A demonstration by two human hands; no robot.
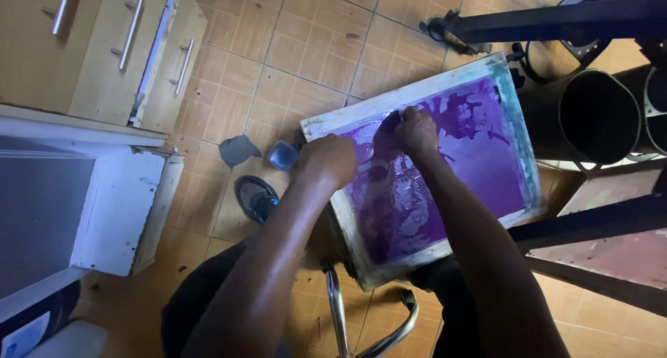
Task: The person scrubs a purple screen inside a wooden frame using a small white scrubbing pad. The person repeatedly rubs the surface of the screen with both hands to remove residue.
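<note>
A wooden-framed printing screen smeared with purple ink rests tilted across my lap. My left hand grips the frame's left edge near its top corner. On the purple mesh, my right hand is closed around a small dark tool and presses it against the inked surface. Both forearms reach in from the bottom of the view.
A small blue-lidded jar and a grey scrap lie on the tiled floor by my shoe. White cabinet and drawers stand left. Black press arms and a pink platen stand right.
</note>
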